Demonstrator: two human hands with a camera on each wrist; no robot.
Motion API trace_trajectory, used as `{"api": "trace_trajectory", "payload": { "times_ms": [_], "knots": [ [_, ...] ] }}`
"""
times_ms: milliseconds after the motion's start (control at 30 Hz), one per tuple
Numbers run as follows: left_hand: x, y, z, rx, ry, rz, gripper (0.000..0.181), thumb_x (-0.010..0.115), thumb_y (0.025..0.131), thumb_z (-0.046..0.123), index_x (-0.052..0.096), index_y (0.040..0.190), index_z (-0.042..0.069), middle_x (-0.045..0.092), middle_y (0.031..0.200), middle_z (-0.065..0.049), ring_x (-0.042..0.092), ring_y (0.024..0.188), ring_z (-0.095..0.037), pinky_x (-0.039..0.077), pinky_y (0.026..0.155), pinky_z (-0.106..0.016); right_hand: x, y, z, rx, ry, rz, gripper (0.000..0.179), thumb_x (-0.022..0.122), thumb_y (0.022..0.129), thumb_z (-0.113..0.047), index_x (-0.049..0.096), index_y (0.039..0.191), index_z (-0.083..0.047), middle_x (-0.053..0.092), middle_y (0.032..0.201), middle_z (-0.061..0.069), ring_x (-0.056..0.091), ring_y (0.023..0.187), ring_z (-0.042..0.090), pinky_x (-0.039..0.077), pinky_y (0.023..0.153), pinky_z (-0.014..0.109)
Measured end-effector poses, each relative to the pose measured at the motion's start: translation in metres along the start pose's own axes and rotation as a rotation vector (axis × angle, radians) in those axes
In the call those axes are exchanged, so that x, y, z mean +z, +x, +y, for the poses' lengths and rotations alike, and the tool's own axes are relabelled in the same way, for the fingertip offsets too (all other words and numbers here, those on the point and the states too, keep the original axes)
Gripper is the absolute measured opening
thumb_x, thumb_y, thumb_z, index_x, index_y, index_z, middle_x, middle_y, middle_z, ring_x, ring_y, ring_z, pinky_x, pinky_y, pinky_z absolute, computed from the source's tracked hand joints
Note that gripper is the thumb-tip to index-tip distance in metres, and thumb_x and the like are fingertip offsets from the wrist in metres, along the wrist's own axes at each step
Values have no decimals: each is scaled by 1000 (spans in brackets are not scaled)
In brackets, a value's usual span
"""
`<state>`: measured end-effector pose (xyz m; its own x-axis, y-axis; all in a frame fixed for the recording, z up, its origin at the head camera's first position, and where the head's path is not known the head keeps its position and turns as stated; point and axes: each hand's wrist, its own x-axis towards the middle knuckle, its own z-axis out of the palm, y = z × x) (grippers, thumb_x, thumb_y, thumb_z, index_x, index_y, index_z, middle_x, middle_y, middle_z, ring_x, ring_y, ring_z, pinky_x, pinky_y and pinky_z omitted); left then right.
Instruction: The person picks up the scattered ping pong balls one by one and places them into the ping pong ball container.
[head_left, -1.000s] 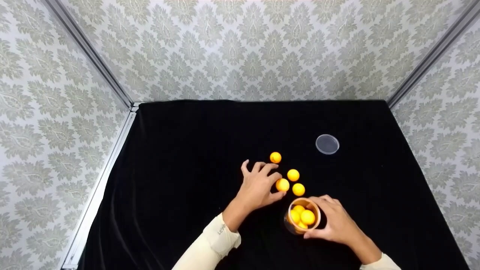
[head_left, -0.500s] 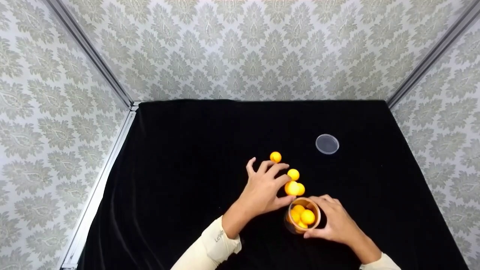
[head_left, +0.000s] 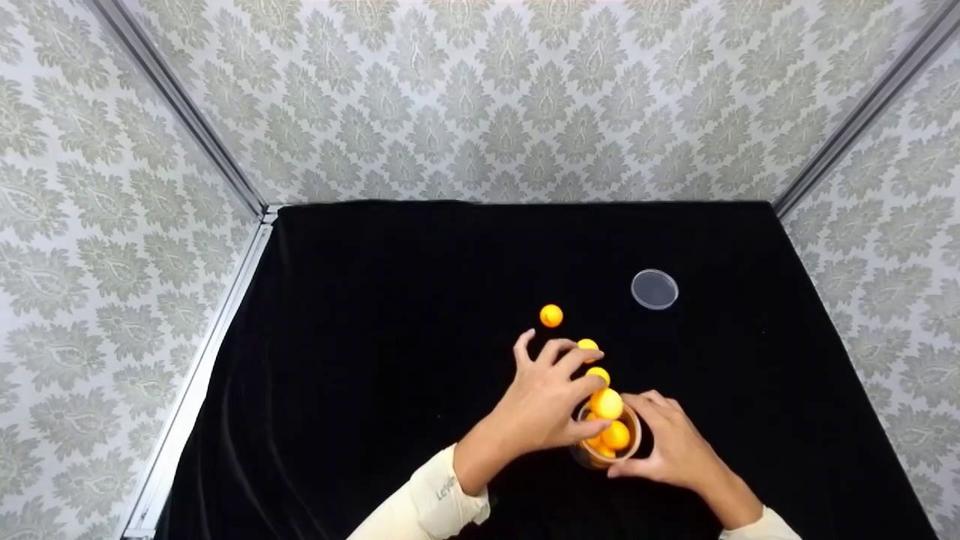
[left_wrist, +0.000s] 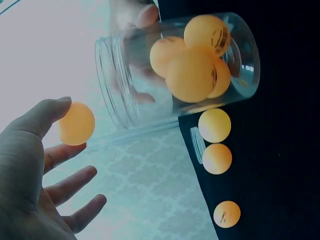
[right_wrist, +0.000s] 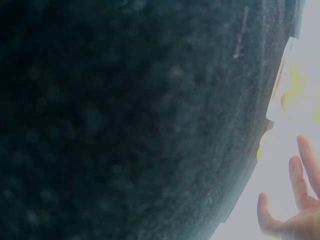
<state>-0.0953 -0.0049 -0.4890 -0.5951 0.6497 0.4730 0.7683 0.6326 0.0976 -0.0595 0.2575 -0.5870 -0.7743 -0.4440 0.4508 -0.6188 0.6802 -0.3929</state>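
Between the thumb and fingers of my left hand [head_left: 544, 401] is a pinched orange ping-pong ball [left_wrist: 78, 124], just above the mouth of a clear plastic jar [left_wrist: 246, 57]. The left wrist view shows the jar upright, with several orange ping-pong balls [left_wrist: 190, 75] at its bottom. My right hand [head_left: 671, 442] grips the jar's right side, thumb near and fingers on the far side. In the right wrist view only part of that hand [right_wrist: 302, 220] shows at the lower right. Three loose balls lie beyond the jar: a far one [head_left: 551, 316], a middle one [head_left: 587, 346] and a near one [head_left: 598, 373].
A round clear lid [head_left: 655, 289] lies flat on the black cloth [head_left: 375, 300] toward the back right. Patterned walls [head_left: 480, 105] with metal rails enclose the table at the back and both sides. Most of the right wrist view is a dark blur.
My left hand has carried its ball right and toward me, from beside the loose balls to over the jar's mouth. My right hand and the jar have stayed in place.
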Motion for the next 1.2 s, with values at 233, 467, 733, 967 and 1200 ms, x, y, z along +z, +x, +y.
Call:
{"api": "trace_trajectory", "payload": {
  "times_ms": [233, 467, 733, 967, 1200],
  "knots": [
    [3, -2, 7, 28, -19, -33, 46, 63, 85, 70, 72, 110, 32, 58, 143, 6, 50, 129, -24, 30, 105, -72, 1, -1, 0, -1, 15, 1, 100, 93, 49, -64, 64, 132, -18, 68, 116, -13, 61, 102, 10, 48, 83, 45],
    [4, -2, 9, 29, -17, -37, 45, 63, 85, 69, 72, 111, 33, 58, 143, 6, 50, 130, -25, 30, 105, -72, 0, -1, -1, 4, 19, 1, 100, 94, 48, -62, 64, 133, -19, 67, 115, -14, 61, 101, 9, 48, 82, 44],
    [3, -1, 7, 26, -4, -26, 43, 68, 83, 65, 70, 112, 33, 58, 143, 6, 50, 129, -25, 30, 105, -72, -1, 0, -1, 14, 14, -13, 100, 93, 50, -64, 62, 136, -24, 68, 118, -14, 60, 101, 9, 47, 82, 44],
    [3, -1, 5, 21, 4, -19, 40, 70, 82, 62, 70, 110, 33, 59, 142, 6, 50, 128, -24, 31, 103, -72, 0, 0, -1, -2, 19, -8, 101, 92, 51, -65, 61, 138, -25, 68, 119, -14, 61, 102, 10, 48, 82, 44],
    [2, 1, 3, 13, 12, -23, 44, 63, 86, 68, 70, 109, 32, 59, 142, 5, 52, 127, -25, 31, 104, -72, 0, 1, -2, 6, 29, -9, 100, 91, 51, -67, 60, 138, -27, 67, 121, -15, 61, 103, 10, 47, 83, 45]
  ]
}}
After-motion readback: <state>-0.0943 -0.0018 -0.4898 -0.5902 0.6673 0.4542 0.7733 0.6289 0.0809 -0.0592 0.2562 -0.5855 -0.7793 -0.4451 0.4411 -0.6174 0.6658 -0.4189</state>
